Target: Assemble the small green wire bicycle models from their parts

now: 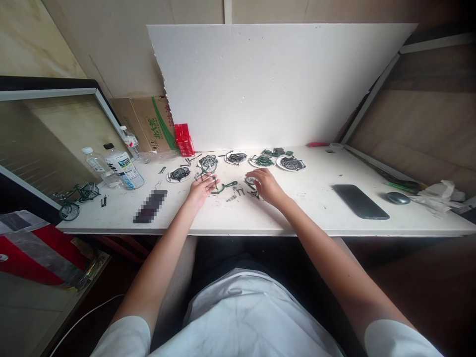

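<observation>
My left hand [201, 190] is closed, palm up, around a green miniature bicycle frame [213, 183], whose thin tubes stick out past the fingers. To the right, my right hand [267, 184] reaches down with its fingers curled together over a small round piece [250, 180]. What its fingertips pinch, if anything, is hidden. Between the hands lie a green curved part [230, 184] and several small loose dark parts [240, 192]. An assembled miniature bicycle [79, 197] stands at the table's left end, with a small dark part [103, 201] beside it.
Along the back sit plates of dark parts [179, 174], wheels [208, 163], green parts [263, 160] and black parts [292, 163]. Bottles [125, 167], a red box [184, 140] and a carton [148, 121] are at left. A phone [360, 201] and mouse [397, 198] lie right.
</observation>
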Demonstrator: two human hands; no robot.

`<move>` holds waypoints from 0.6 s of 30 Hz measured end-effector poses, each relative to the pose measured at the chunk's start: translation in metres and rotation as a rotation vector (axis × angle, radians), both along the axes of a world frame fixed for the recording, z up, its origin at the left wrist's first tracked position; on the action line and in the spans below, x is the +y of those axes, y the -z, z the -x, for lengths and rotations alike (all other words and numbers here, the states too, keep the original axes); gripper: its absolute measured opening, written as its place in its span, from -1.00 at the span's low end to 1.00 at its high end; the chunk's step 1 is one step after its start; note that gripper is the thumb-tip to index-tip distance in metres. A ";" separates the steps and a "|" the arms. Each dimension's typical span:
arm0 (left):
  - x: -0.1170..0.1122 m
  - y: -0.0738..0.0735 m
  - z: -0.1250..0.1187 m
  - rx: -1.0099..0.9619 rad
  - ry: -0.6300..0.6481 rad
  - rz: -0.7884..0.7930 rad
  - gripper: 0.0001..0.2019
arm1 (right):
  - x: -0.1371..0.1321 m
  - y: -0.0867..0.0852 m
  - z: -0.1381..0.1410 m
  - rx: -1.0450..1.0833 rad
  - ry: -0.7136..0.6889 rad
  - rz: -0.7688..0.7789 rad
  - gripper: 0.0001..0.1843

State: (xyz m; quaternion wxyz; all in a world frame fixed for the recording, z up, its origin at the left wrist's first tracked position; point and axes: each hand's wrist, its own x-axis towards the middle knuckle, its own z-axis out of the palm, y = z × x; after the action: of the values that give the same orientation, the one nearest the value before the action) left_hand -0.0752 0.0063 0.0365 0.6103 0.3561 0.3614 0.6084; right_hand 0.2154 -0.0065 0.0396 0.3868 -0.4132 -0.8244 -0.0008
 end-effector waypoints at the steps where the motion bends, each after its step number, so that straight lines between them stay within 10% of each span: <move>1: 0.002 -0.001 0.004 0.013 -0.002 -0.004 -0.73 | 0.003 0.000 -0.007 0.000 0.028 0.023 -0.54; 9: 0.012 0.002 0.024 0.101 -0.010 0.025 -0.68 | 0.025 0.014 -0.054 0.144 0.188 0.178 -0.68; 18: 0.006 0.007 0.010 0.145 -0.089 0.038 -0.65 | 0.017 0.024 -0.027 0.309 0.103 0.292 -0.71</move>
State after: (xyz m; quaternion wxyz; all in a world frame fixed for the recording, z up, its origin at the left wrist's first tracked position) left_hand -0.0856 0.0119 0.0293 0.5613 0.3713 0.4315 0.6007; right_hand 0.2420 0.0106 0.0160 0.4440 -0.5014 -0.7247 0.1621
